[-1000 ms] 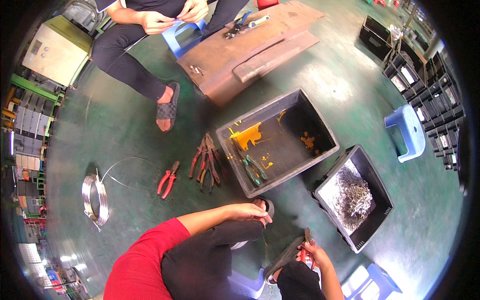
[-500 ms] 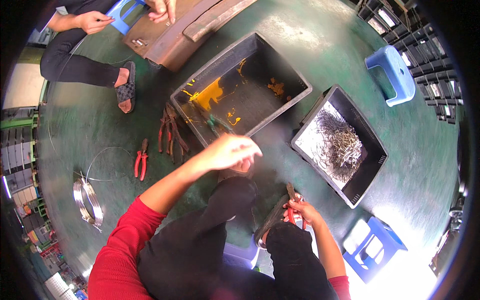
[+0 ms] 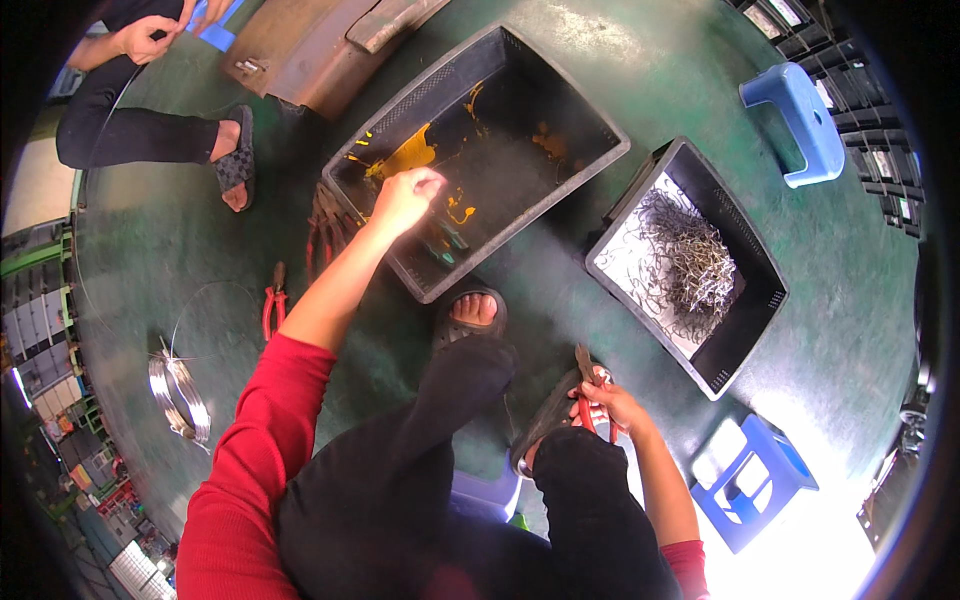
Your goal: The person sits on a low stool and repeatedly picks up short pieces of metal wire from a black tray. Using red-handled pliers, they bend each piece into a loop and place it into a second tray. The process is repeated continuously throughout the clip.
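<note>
My left hand (image 3: 402, 203) is stretched out over the near left part of a large black crate (image 3: 530, 228), its fingers curled together. Whether anything small sits between those fingertips I cannot make out. Yellow stains mark the crate's inside, and a green-handled tool (image 3: 447, 243) lies in it below my wrist. By my right knee, my right hand (image 3: 622, 408) is closed around red-handled pliers (image 3: 588, 372), jaws pointing up and away. A smaller black crate (image 3: 710, 385) to the right holds a pile of bent metal pieces (image 3: 697, 265) on a white lining.
More red-handled pliers (image 3: 272, 308) lie left of my arm, and several others (image 3: 325, 225) lean by the large crate. A wire coil (image 3: 178, 398) is on the floor at left. Blue stools (image 3: 800, 115) stand at right. A co-worker's hands (image 3: 150, 38) work at upper left beside a brown bench (image 3: 310, 55).
My left hand has gone forward from above my foot to over the large crate, its fingers now curled. My right hand keeps the pliers. The co-worker's hands have come together.
</note>
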Available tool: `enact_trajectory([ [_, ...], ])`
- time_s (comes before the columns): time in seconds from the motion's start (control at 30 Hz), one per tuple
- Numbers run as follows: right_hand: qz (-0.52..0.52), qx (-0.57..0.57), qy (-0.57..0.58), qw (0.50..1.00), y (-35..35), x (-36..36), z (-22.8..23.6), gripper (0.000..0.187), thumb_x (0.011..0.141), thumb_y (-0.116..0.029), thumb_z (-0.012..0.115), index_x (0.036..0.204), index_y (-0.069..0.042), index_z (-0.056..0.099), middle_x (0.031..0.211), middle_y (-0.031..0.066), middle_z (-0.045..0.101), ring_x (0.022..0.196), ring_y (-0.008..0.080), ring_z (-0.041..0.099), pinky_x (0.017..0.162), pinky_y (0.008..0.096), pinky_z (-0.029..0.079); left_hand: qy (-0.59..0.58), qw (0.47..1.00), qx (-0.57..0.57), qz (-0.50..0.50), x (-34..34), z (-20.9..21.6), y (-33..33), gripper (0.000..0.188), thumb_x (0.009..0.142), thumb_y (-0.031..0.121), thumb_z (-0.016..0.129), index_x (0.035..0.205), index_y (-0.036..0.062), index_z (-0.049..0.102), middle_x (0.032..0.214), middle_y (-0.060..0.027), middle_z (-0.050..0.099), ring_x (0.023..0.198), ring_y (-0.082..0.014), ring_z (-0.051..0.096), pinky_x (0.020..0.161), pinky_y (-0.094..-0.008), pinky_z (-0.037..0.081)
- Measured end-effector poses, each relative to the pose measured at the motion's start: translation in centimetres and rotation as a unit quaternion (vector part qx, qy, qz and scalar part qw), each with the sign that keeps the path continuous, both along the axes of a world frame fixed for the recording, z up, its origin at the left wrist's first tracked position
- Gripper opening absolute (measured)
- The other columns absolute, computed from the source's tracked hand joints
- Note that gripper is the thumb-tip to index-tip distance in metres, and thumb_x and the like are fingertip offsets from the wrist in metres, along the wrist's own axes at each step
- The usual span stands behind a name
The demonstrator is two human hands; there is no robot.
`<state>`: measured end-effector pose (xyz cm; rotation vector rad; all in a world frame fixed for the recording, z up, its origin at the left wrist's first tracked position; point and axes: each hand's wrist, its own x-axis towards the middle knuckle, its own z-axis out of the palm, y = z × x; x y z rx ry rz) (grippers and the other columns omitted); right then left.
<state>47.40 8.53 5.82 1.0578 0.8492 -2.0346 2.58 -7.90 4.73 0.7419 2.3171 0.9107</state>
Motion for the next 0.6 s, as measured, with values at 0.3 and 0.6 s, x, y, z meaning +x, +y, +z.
enact_trajectory([
  [0.3,-0.012,0.002,-0.020,1.000,0.0,-0.2,0.3,0.043,0.096,-0.037,0.053,0.115,0.002,0.058,0.089,0.0156,0.069,0.082,0.0294,0.069,0.074,0.0360,0.054,0.039,0.996,-0.045,0.065,-0.1,0.0,-2.0,0.020,0.088,0.017,0.059,0.100,0.0067,0.070,0.093,-0.0135,0.071,0.088,-0.0244,0.069,0.081,-0.0330,0.052],
  [0.6,0.007,0.016,-0.016,1.000,0.0,-0.4,0.5,0.043,0.096,-0.037,0.054,0.115,0.002,0.057,0.090,0.0152,0.069,0.084,0.0291,0.069,0.075,0.0365,0.053,0.126,0.984,0.039,-0.117,0.4,-2.9,5.8,0.016,0.084,0.009,0.063,0.100,0.0071,0.069,0.091,-0.0129,0.069,0.086,-0.0266,0.067,0.077,-0.0349,0.052],
])
